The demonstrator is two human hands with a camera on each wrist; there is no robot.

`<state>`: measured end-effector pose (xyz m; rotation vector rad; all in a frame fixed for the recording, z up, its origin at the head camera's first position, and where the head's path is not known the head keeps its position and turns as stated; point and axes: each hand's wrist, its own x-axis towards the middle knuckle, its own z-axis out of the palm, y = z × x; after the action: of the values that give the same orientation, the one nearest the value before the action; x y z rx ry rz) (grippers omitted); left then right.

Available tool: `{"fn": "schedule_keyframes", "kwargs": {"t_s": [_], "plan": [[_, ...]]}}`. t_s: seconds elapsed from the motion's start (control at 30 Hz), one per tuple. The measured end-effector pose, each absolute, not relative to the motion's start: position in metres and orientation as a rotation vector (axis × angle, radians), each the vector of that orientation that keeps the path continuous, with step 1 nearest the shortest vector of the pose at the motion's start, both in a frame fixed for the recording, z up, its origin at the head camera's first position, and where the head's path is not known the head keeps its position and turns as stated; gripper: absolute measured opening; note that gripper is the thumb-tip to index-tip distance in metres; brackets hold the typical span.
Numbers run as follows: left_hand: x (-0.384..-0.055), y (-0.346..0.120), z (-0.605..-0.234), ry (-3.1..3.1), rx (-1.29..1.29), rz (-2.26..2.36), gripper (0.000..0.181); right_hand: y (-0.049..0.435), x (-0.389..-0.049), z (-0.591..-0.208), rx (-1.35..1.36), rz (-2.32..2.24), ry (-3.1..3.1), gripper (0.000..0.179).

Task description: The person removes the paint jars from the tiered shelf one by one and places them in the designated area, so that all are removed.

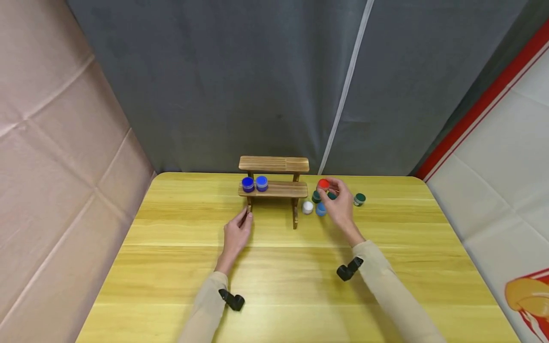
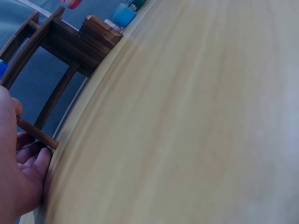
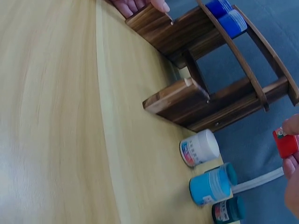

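A two-tier wooden rack (image 1: 283, 189) stands near the table's back edge. My left hand (image 1: 237, 234) grips its left leg low down, thumb on one side and fingers on the other. Two blue paint jars (image 1: 248, 185) sit side by side at the left end of the lower shelf. Right of the rack, my right hand (image 1: 341, 206) pinches a small red paint jar (image 3: 286, 143) between thumb and fingers, raised above the table. Beneath and around that hand are a white jar (image 3: 200, 148), a light blue jar (image 3: 210, 186) and several dark green jars (image 3: 229, 210), some partly hidden.
One dark green jar (image 1: 359, 199) stands apart, right of the right hand. The yellow wooden table (image 1: 274, 286) extends toward me. A grey curtain (image 1: 240, 85) hangs behind it, with pale panels (image 1: 64, 166) at the sides.
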<state>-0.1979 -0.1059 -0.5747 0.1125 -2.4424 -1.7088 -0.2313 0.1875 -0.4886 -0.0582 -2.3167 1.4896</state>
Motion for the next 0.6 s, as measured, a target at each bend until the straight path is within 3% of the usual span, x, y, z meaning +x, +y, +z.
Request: {"fn": "schedule_keyframes", "kwargs": {"t_s": [0.6], "plan": [[-0.193, -0.107, -0.571, -2.455, 0.127, -1.691, 0.043, 0.221, -0.218, -0.511, -0.159, 1.456, -2.310, 0.041]]}}
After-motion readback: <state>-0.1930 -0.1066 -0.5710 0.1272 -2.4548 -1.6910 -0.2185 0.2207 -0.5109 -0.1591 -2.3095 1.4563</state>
